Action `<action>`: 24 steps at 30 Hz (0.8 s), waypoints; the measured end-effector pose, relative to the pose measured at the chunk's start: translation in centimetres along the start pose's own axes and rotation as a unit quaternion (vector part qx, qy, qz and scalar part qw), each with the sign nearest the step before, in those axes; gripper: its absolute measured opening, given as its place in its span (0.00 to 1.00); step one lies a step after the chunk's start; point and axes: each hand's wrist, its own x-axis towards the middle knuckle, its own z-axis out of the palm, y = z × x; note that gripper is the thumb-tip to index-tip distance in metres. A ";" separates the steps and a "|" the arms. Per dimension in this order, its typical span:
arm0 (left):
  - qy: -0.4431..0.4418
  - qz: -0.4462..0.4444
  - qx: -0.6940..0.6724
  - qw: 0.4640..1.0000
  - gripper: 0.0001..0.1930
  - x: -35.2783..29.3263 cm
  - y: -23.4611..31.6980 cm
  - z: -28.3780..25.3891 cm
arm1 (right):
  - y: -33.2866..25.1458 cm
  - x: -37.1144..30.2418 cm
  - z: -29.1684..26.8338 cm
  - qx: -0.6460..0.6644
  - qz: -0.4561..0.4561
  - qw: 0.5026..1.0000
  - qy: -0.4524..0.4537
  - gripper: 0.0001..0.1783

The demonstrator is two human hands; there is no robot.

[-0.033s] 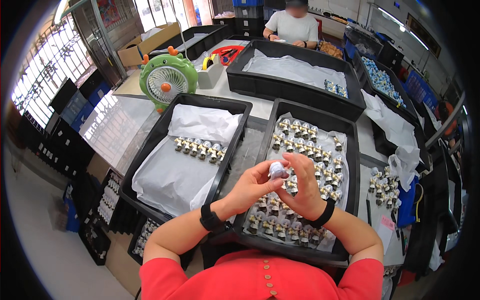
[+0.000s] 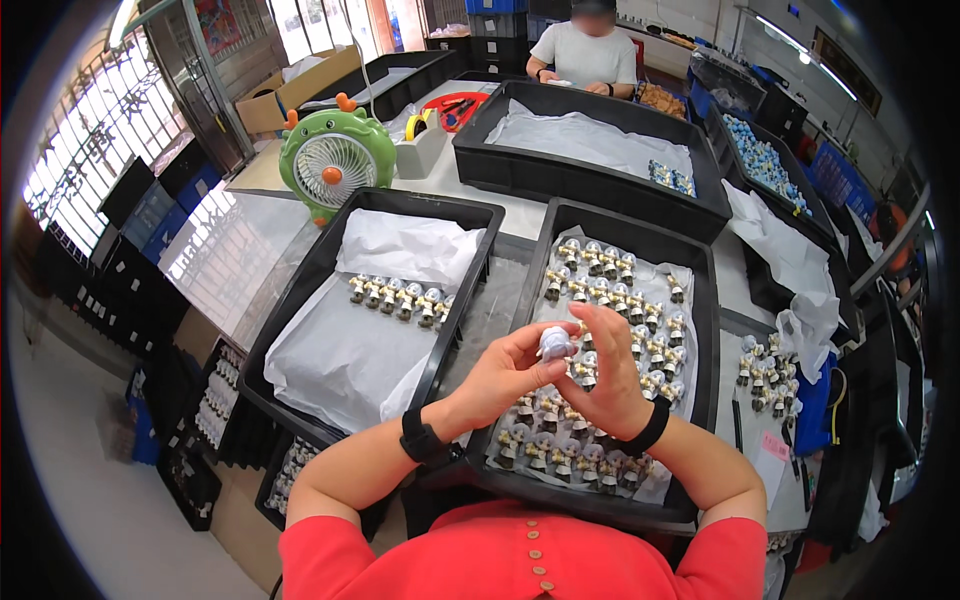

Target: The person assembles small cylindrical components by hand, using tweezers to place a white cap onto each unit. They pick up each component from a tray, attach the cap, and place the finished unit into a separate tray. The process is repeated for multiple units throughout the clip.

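While rows of small white-and-gold figurines (image 2: 600,290) lie in the black plastic tray (image 2: 706,300), one small white figurine (image 2: 555,344) is clamped between the left hand (image 2: 505,375) and right hand (image 2: 605,375).

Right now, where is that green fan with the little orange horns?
In the head view, the green fan stands at the upper left on the table, just beyond the far end of the left black tray, beside a tape dispenser.
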 end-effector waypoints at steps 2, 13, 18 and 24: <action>-0.011 -0.005 0.000 1.000 0.24 0.1 0.1 0.0 | 0.2 -0.1 -0.1 -0.004 0.026 1.000 0.003 0.46; -0.046 -0.097 -0.168 0.980 0.25 0.3 -0.4 -1.4 | 0.2 0.3 -1.1 0.105 0.186 0.970 -0.119 0.34; -0.053 -0.111 -0.215 0.969 0.28 0.7 -0.4 -1.4 | 0.5 -0.1 -1.0 0.150 0.231 0.954 -0.116 0.37; -0.037 -0.114 -0.189 0.975 0.28 0.6 -0.3 -1.3 | 0.9 0.4 -0.8 0.123 0.146 0.976 -0.105 0.40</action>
